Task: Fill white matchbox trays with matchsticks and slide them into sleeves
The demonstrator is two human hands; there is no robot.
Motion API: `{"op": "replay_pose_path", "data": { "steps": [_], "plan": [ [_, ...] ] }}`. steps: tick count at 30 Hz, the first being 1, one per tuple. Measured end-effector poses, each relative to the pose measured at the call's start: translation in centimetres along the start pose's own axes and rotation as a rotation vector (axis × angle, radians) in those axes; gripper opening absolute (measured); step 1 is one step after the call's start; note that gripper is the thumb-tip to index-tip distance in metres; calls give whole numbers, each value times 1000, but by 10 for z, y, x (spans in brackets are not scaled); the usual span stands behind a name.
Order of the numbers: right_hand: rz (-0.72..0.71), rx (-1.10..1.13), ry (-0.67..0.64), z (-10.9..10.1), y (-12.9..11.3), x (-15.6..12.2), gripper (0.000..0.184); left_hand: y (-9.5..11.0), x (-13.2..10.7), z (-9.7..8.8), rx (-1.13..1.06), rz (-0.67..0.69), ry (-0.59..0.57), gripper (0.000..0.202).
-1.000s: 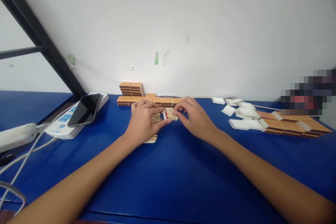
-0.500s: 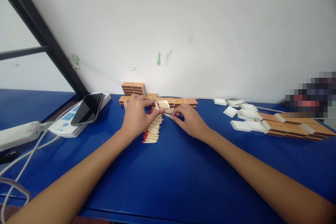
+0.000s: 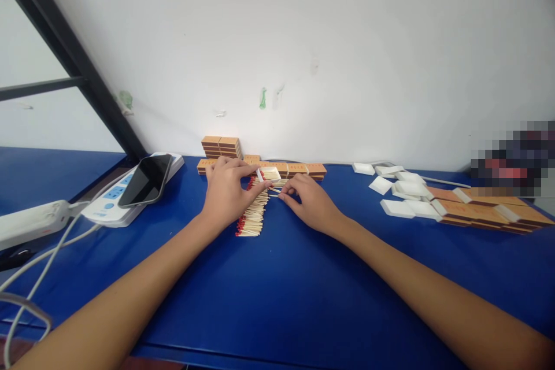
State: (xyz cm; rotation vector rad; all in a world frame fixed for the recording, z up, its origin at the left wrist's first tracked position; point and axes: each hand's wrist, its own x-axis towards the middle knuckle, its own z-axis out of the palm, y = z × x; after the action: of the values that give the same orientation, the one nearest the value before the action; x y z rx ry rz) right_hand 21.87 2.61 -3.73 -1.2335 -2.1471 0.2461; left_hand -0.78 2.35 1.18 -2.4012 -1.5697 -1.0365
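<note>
My left hand (image 3: 228, 188) grips the left end of a small white matchbox tray (image 3: 269, 174) between thumb and fingers. Several matches with red heads lie inside that tray. Below it, a long pile of loose matches (image 3: 251, 221) spreads over the blue tabletop, partly covered by my left hand. My right hand (image 3: 307, 199) is just right of the pile, thumb and forefinger pinched on a matchstick (image 3: 274, 190) that points left, toward the tray's underside. Behind the tray runs a row of orange-brown matchboxes (image 3: 314, 169).
Stacked matchboxes (image 3: 220, 146) stand against the wall. To the right lie white empty trays (image 3: 410, 187) and matchbox sleeves (image 3: 477, 208) in rows. On the left are a power strip (image 3: 106, 210) with a phone (image 3: 147, 180) on it, white cables and a black frame post (image 3: 82, 63).
My right hand has shifted very slightly to the left with the matchstick. My left hand and the tray stay nearly where they were.
</note>
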Motion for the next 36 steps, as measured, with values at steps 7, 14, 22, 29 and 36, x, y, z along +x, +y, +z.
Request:
{"op": "replay_pose_path", "data": {
  "steps": [7, 14, 22, 29, 36],
  "plan": [
    [10, -21, 21, 2, -1, 1, 7, 0, 0, 0, 4, 9, 6, 34],
    [53, -57, -86, -11, 5, -2, 10, -1, 1, -2, -2, -15, -13, 35],
    [-15, -16, 116, -37, -2, 0, 12, 0, -3, 2, -25, 39, -75, 36],
    [-30, -49, 114, -39, -7, 2, 13, 4, -4, 2, -45, 38, -93, 35],
    [162, -110, 56, -44, 28, 2, 13, -4, 2, -4, 4, -9, -42, 38]
  ]
}}
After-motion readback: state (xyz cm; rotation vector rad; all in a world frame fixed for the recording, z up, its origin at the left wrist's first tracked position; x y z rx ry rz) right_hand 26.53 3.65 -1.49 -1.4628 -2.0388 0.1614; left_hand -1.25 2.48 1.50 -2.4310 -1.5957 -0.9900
